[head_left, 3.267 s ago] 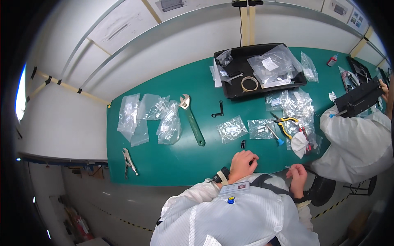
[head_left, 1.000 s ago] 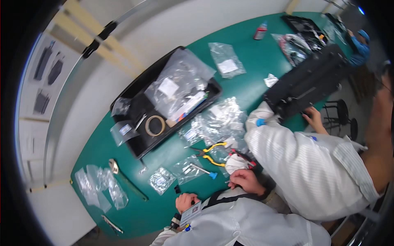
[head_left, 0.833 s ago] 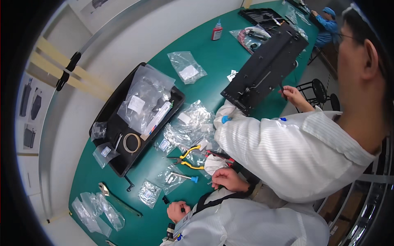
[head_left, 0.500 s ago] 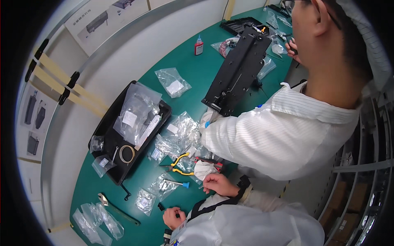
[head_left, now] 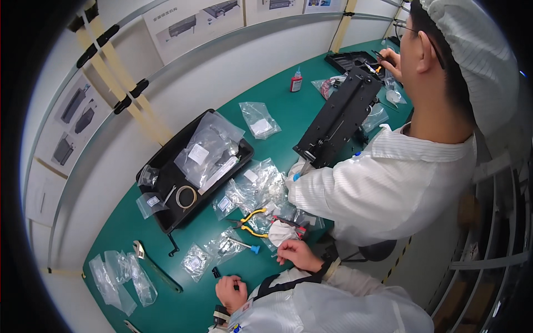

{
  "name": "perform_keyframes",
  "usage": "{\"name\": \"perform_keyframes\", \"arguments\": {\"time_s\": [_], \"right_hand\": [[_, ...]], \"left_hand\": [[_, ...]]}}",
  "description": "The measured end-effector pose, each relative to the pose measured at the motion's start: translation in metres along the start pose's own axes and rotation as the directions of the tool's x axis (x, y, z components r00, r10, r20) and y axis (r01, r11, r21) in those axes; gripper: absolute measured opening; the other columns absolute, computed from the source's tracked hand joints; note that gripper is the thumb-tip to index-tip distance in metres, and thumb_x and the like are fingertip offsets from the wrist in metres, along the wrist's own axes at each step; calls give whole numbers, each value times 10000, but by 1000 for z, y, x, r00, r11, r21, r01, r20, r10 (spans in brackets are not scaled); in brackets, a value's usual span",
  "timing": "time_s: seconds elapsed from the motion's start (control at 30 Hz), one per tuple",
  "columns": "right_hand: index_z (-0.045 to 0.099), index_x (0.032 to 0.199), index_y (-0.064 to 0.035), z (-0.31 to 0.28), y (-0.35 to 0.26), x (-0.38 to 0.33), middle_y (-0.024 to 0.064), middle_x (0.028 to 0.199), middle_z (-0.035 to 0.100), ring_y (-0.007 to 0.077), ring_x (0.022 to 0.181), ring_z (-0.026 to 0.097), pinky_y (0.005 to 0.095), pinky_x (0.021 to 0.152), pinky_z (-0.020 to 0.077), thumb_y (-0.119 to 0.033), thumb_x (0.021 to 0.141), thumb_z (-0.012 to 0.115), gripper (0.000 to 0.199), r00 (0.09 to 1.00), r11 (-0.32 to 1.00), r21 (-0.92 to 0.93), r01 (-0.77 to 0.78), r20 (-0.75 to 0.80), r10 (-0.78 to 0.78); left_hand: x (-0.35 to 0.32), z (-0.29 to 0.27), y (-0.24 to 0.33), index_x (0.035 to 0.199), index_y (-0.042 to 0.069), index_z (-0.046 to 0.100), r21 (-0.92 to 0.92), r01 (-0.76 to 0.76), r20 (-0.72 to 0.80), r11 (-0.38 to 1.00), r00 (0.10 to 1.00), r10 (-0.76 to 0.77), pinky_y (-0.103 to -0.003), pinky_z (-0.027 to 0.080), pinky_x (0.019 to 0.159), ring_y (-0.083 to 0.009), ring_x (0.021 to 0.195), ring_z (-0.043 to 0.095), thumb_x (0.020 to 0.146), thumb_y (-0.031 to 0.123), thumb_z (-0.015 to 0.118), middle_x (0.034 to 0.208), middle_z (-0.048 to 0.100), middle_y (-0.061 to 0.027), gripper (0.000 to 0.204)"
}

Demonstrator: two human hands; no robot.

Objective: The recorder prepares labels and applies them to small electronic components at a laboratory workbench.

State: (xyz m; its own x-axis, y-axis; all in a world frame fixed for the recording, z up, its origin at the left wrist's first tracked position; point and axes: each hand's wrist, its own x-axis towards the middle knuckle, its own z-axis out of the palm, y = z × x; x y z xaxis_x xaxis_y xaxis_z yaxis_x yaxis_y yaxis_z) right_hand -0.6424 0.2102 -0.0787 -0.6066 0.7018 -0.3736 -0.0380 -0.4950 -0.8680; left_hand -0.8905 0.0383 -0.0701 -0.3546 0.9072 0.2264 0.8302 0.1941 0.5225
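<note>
My left hand rests at the near table edge with its fingers curled. A bit of something black shows inside the curl, too small to name. Just beyond it lies a small black part. My right hand is closed, its fingertips bent down beside a crumpled white cloth; what they hold, if anything, is hidden. Between and beyond my hands lie a blue-ended metal rod, yellow-handled pliers and bags of small hardware. A red-handled tool sits partly under the cloth.
A black tray holds plastic bags and a tape roll. An adjustable wrench lies at left. On the right, a co-worker in a white coat sits by a long black assembly. A red bottle stands farther back.
The view has swung, so the table's things appear shifted, most of them rightward. The co-worker's far hand is raised higher, holding a dark thin item. My hands keep nearly the same pose.
</note>
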Motion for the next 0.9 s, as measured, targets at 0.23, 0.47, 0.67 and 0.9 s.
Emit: {"name": "perform_keyframes", "arguments": {"time_s": [0.23,0.47,0.67,0.9], "right_hand": [[653,995,25,-1,3,2,107,869,721,156,739,705,285,693,572,-64,996,640,90,1000,1000,-4,-5,16,5],[650,992,28,6,12,-3,99,855,713,151,732,699,287,689,573,-61,999,641,90,997,997,45,70,27,-71],[653,992,18,7,12,-47,71,856,691,128,749,678,275,679,564,-79,997,656,97,991,985,115,127,-48,-122],[670,967,3,-48,40,-173,64,851,695,130,747,680,275,642,554,-74,955,679,79,865,952,235,197,-498,-56]], "left_hand": [[-3,-3,1,810,88,631,-36,25,-31,999,999,-26,-413,438,645,-275,670,578,731,31,666,712,565,-50,103],[-4,-9,-6,810,61,620,-57,-11,-6,998,1000,10,-406,449,612,-282,638,562,751,7,653,713,564,-72,86],[-15,7,-24,840,57,647,-87,35,0,996,999,-36,-427,467,601,-305,637,587,784,37,650,719,590,-99,60],[-17,20,-14,855,21,637,-132,-6,13,991,1000,8,-330,434,565,-187,595,508,810,16,621,719,573,-58,47]]}}
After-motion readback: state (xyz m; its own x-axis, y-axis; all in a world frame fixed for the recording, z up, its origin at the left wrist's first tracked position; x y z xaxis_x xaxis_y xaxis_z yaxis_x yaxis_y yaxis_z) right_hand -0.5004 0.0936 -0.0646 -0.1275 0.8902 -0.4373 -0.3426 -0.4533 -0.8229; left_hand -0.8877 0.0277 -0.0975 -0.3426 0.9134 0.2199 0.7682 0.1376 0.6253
